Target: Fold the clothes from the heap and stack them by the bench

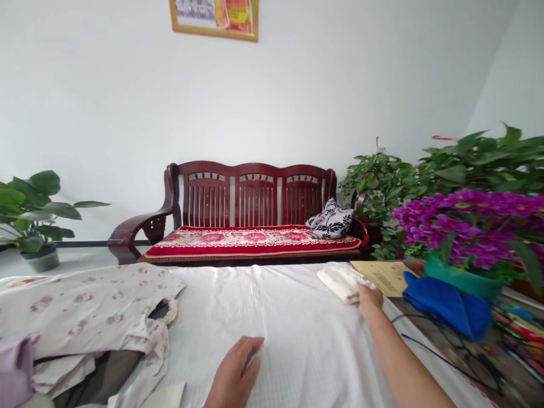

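Observation:
My right hand (pixel 370 297) is closed on the near right corner of a folded cream-coloured cloth (pixel 342 281). That cloth lies at the far right of the white sheet (pixel 293 334) spread over the table. Nearer to me, my left hand (pixel 238 371) rests over the sheet with nothing in it, thumb and fingers apart. To its left lies a loose heap of clothes: a pale printed garment (pixel 97 300) on top, a dark grey piece (pixel 104 377) beneath, and a lilac piece (pixel 16 368) at the edge.
Right of the sheet are a tan paper envelope (pixel 380 276), a blue cloth (pixel 446 303), black cables (pixel 442 352) and purple flowers (pixel 471 226) in a green pot. Behind the table stands a wooden bench (pixel 250 198) with a patterned cushion (pixel 330 220). A potted plant (pixel 40 215) is at left.

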Demonstrator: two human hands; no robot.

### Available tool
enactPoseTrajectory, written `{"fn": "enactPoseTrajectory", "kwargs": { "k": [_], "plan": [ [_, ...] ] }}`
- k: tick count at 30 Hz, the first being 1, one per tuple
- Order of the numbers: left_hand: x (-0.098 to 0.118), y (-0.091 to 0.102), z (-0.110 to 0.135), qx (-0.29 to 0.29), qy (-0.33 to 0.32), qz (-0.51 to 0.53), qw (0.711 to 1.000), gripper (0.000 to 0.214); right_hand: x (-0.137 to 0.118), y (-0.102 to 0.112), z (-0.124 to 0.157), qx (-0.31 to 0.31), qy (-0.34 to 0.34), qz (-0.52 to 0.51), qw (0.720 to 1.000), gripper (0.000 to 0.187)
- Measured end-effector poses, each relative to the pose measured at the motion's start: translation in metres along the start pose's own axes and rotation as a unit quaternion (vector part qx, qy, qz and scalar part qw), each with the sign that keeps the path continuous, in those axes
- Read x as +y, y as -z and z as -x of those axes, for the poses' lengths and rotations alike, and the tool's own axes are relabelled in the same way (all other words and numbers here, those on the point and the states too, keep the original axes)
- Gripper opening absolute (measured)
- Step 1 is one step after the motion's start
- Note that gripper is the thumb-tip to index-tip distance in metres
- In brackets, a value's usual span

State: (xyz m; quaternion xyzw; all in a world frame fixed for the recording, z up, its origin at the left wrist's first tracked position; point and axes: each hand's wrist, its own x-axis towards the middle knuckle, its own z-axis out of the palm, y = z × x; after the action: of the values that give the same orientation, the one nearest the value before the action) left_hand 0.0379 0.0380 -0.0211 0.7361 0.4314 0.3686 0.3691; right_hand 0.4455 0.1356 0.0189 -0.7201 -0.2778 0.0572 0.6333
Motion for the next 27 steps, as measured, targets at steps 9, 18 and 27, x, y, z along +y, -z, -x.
{"fn": "enactPoseTrajectory", "kwargs": {
  "k": [9, 18, 27],
  "plan": [
    [0.003, -0.001, 0.001, -0.017, -0.045, -0.049, 0.998, 0.029, 0.016, 0.002, 0.017, -0.100, 0.277, 0.336, 0.894, 0.056],
    [0.000, -0.001, 0.002, -0.021, -0.054, -0.055, 0.997, 0.028, 0.030, -0.004, 0.026, -0.193, 0.254, 0.480, 0.817, 0.057],
    [-0.002, -0.002, 0.005, -0.031, -0.062, -0.104, 0.992, 0.030, 0.063, 0.073, 0.016, -0.186, 0.213, 0.512, 0.811, 0.059]
  ]
}}
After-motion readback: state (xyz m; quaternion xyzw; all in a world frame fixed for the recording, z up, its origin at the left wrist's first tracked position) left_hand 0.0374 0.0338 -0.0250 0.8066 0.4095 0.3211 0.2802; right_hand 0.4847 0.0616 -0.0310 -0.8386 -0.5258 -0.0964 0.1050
